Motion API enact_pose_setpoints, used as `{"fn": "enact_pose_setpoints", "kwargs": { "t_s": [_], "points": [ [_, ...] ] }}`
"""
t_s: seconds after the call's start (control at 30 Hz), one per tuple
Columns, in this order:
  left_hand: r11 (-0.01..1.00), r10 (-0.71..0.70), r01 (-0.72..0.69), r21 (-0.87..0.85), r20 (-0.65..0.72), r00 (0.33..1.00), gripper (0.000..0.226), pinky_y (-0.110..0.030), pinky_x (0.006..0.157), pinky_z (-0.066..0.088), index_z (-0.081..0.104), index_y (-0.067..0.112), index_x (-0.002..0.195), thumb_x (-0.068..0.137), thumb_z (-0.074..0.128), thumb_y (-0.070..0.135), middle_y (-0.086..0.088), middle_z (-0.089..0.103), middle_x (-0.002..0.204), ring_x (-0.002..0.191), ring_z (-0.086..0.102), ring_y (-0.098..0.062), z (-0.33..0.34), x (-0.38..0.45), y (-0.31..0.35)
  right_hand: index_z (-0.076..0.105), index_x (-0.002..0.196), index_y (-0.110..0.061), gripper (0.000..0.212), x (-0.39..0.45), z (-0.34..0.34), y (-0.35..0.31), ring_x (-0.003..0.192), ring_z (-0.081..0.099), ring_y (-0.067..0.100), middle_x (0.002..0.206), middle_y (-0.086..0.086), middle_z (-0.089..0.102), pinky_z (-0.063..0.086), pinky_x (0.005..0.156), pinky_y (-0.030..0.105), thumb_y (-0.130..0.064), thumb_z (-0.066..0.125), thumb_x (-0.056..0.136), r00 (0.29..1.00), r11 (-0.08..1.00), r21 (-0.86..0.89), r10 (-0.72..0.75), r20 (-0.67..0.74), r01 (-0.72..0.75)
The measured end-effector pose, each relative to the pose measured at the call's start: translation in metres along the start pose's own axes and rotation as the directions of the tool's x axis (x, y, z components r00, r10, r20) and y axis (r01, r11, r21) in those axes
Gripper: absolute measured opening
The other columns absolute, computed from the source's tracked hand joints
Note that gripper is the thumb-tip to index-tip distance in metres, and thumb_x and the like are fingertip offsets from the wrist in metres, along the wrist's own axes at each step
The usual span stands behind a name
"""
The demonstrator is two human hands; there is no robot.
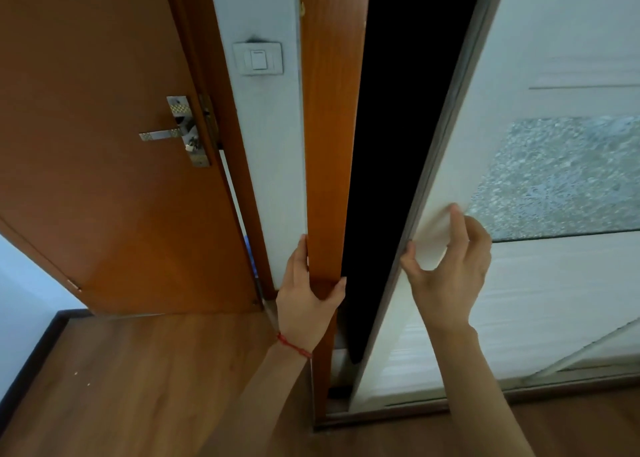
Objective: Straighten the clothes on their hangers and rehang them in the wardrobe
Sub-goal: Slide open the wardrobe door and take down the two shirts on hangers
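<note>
The wardrobe stands in front of me with its white sliding door (540,301) partly slid aside, leaving a narrow dark gap (408,127). Nothing inside the gap can be made out; no clothes or hangers are visible. My left hand (310,297) grips the orange wooden side frame (329,138) of the wardrobe, fingers wrapped around its edge. My right hand (450,266) holds the grey edge of the sliding door, thumb on the edge and fingers on the door's face.
A brown room door (104,145) with a metal lever handle (173,133) stands to the left, slightly ajar. A light switch (258,58) sits on the white wall strip between. The sliding door has a frosted glass panel (568,179). Wooden floor (138,387) lies below.
</note>
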State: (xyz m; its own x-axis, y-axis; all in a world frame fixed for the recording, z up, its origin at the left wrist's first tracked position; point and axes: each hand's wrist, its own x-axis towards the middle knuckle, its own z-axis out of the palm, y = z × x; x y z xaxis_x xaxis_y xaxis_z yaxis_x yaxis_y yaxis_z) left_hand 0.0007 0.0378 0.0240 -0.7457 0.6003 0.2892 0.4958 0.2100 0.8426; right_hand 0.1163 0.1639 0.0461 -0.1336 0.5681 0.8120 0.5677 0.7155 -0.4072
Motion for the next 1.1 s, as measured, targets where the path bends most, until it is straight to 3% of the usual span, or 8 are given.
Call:
{"fn": "enact_pose_setpoints", "kwargs": {
  "t_s": [0.1,0.2,0.3,0.47,0.6,0.7,0.83,1.1],
  "points": [
    [1.0,0.025,-0.026,-0.01,-0.02,0.999,0.08,-0.041,0.1,0.047,0.031,0.017,0.139,0.072,0.064,0.044,-0.008,0.049,0.134,0.12,0.053,-0.026,0.0,0.0,-0.003,0.034,0.131,-0.014,0.06,0.007,-0.011,0.022,0.106,0.042,0.027,0.117,0.028,0.054,0.046,0.076,0.047,-0.028,0.06,0.078,0.998,0.997,-0.034,0.062,-0.004,-0.062],
    [0.98,0.197,-0.193,0.041,-0.146,0.97,0.076,-0.022,0.108,0.029,0.025,0.019,0.139,0.076,0.065,0.037,-0.013,0.032,0.143,0.131,0.038,-0.031,0.0,-0.007,0.003,0.034,0.132,-0.015,0.057,0.016,-0.023,0.047,0.112,0.041,0.027,0.122,0.025,0.054,0.046,0.079,0.047,-0.029,0.058,0.081,0.994,0.988,-0.107,0.107,-0.019,-0.108],
    [0.898,0.439,-0.426,0.111,-0.304,0.845,0.061,-0.015,0.115,0.018,0.03,0.012,0.132,0.079,0.057,0.028,-0.015,0.024,0.141,0.135,0.026,-0.026,0.002,-0.021,0.026,0.035,0.133,-0.014,0.056,0.025,-0.036,0.071,0.116,0.043,0.028,0.126,0.021,0.052,0.045,0.085,0.048,-0.03,0.054,0.083,0.984,0.974,-0.142,0.173,-0.032,-0.176],
    [0.7,0.713,-0.714,-0.007,-0.046,0.7,0.039,-0.022,0.109,0.034,0.046,0.016,0.123,0.085,0.052,0.02,-0.005,0.043,0.132,0.126,0.042,-0.015,0.054,-0.033,0.066,0.034,0.138,-0.012,0.063,0.047,-0.057,0.104,0.121,0.044,0.036,0.132,0.019,0.046,0.047,0.089,0.054,-0.02,0.062,0.081,0.959,0.945,-0.161,0.281,-0.041,-0.284],
    [0.765,0.644,-0.62,-0.173,0.233,0.729,0.039,-0.017,0.103,0.035,0.045,0.021,0.128,0.093,0.041,0.038,-0.002,0.055,0.127,0.119,0.044,-0.005,0.138,-0.016,0.101,0.033,0.137,-0.016,0.065,0.079,-0.077,0.133,0.121,0.044,0.03,0.131,0.015,0.047,0.049,0.087,0.053,-0.028,0.065,0.082,0.948,0.944,-0.113,0.299,-0.111,-0.311],
    [0.855,0.519,-0.459,-0.243,0.45,0.727,0.079,-0.008,0.106,0.023,0.037,0.017,0.138,0.082,0.016,0.067,-0.004,0.045,0.14,0.128,0.036,-0.004,0.205,-0.002,0.13,0.035,0.138,-0.013,0.064,0.092,-0.085,0.156,0.117,0.045,0.024,0.128,0.014,0.051,0.05,0.087,0.047,-0.037,0.059,0.084,0.973,0.966,-0.125,0.22,-0.063,-0.227],
    [0.893,0.44,-0.347,-0.285,0.403,0.802,0.093,-0.03,0.099,0.045,0.039,0.012,0.137,0.077,0.013,0.077,-0.007,0.051,0.136,0.123,0.052,-0.02,0.276,0.012,0.157,0.036,0.138,-0.013,0.063,0.099,-0.094,0.189,0.105,0.055,0.025,0.119,0.012,0.056,0.053,0.079,0.039,-0.046,0.051,0.086,0.99,0.982,-0.123,0.139,-0.034,-0.142],
    [0.903,0.408,-0.298,-0.309,0.398,0.822,0.098,-0.023,0.091,0.051,0.052,0.018,0.128,0.068,0.014,0.086,-0.001,0.064,0.121,0.109,0.063,-0.015,0.35,0.012,0.201,0.035,0.14,-0.015,0.063,0.123,-0.112,0.262,0.108,0.054,0.021,0.124,0.009,0.053,0.056,0.074,0.034,-0.047,0.046,0.087,0.986,0.978,-0.128,0.157,-0.063,-0.164]
  ]
}}
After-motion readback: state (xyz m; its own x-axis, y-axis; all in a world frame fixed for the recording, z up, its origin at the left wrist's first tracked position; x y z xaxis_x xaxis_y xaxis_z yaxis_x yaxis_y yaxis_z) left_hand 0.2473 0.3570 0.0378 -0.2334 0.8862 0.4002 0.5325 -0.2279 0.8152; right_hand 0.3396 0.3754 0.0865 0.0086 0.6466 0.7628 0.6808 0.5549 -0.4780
